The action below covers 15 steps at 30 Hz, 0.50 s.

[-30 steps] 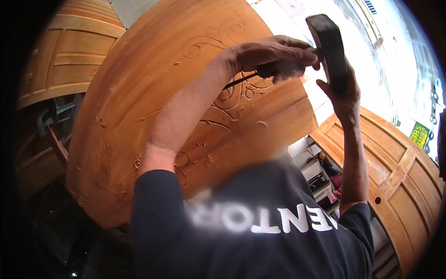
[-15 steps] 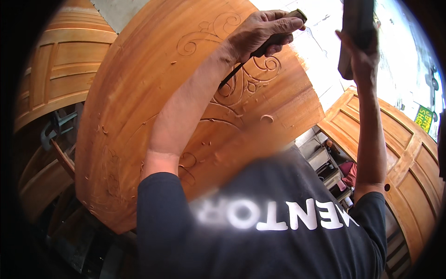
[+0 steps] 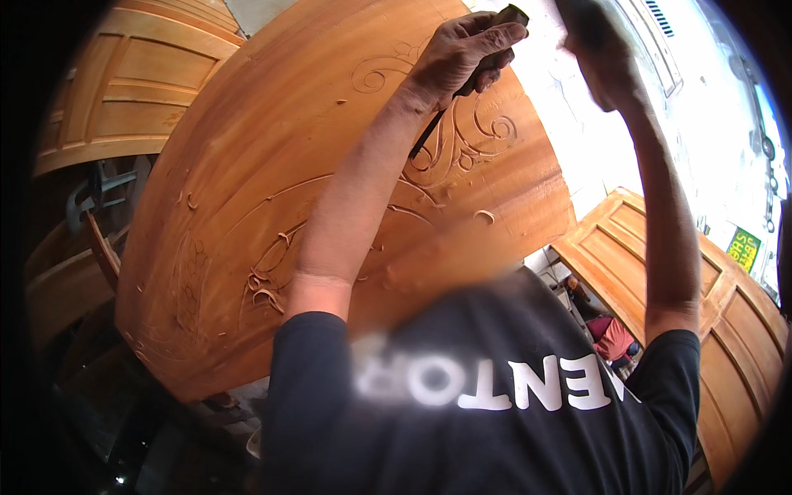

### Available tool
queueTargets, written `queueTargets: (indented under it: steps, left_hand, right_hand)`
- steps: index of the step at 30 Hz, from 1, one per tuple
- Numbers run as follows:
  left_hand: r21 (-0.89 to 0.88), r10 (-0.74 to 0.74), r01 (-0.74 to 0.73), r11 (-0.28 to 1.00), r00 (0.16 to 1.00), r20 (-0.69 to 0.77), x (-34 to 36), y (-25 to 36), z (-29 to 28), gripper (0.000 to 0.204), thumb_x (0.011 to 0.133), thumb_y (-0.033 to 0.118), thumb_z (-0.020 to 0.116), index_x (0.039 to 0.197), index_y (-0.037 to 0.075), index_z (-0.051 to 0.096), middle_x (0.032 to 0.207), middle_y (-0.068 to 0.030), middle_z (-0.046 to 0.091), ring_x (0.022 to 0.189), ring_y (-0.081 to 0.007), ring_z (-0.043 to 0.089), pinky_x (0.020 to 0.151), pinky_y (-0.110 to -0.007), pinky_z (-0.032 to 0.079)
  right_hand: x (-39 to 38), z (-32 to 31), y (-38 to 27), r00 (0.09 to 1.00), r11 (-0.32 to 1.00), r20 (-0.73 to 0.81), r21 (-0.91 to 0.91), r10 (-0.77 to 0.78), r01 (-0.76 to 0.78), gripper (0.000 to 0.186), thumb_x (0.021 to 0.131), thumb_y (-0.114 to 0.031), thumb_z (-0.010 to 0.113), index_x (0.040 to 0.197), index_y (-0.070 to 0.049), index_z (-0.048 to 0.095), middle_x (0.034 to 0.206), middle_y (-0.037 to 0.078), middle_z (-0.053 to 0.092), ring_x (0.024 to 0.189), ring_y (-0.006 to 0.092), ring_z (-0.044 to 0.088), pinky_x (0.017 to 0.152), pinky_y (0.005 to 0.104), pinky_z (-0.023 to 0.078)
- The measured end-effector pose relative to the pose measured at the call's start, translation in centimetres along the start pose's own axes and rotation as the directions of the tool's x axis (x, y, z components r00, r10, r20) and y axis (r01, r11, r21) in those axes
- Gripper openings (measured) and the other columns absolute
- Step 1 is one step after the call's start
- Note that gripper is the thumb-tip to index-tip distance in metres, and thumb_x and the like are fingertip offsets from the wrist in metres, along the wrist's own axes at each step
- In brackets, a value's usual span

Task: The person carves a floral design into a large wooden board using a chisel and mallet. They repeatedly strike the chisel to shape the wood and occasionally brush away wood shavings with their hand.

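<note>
My left hand (image 3: 462, 62) is wrapped round the handle of a carving chisel (image 3: 427, 134), whose thin dark shaft slants down onto a large reddish-brown wooden panel (image 3: 322, 132). The handle's butt sticks up past my thumb. Scroll and leaf lines (image 3: 462, 148) are cut into the wood near the tip, though my forearm covers part of the carving. Up and to the right, my right hand (image 3: 606, 74) grips a dark block-like mallet (image 3: 584, 23), blurred by motion, apart from the chisel. Curled shavings (image 3: 484, 217) lie on the panel.
Panelled wooden doors stand at the left (image 3: 157, 70) and right (image 3: 619, 247). A grey-blue plastic chair (image 3: 107, 186) is partly seen at the left, beside the panel. A bundle of reddish cloth (image 3: 612, 337) sits low by the right door.
My right hand has swung the mallet leftward and up, closer to the chisel's butt. The view has shifted a little; the left hand keeps its grip on the chisel.
</note>
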State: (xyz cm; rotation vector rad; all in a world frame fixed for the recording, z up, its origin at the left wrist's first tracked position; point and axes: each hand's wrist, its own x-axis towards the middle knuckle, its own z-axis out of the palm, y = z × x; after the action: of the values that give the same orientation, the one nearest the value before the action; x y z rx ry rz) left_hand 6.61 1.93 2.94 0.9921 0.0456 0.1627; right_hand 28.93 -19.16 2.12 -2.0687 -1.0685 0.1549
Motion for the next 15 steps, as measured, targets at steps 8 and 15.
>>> queueTargets:
  steps: [8, 15]
  left_hand:
    - [0.022, 0.062, -0.059, 0.998, 0.981, -0.186, -0.5, 0.3, -1.8, 0.034, 0.093, 0.037, 0.079, 0.1, 0.007, 0.066, 0.069, 0.0018, 0.059, 0.05, -0.0033, 0.053, 0.041, -0.017, 0.044]
    - [0.1, 0.187, -0.162, 0.982, 0.922, -0.34, -2.0, 1.6, -1.8, 0.033, 0.093, 0.039, 0.079, 0.097, 0.009, 0.065, 0.068, 0.0017, 0.06, 0.05, -0.0034, 0.053, 0.041, -0.019, 0.044]
  right_hand:
    - [5.1, 0.5, -6.0, 0.988, 0.987, -0.098, -0.096, 0.123, -0.132, 0.073, 0.084, -0.038, 0.084, 0.144, -0.011, 0.053, 0.126, 0.016, 0.068, 0.111, 0.0261, 0.069, 0.096, 0.0407, 0.056]
    - [7.5, 1.4, -5.8, 0.941, 0.933, 0.264, -0.231, -0.212, 0.275, 0.082, 0.084, -0.016, 0.085, 0.155, -0.018, 0.045, 0.145, 0.011, 0.061, 0.135, 0.0265, 0.058, 0.111, 0.042, 0.049]
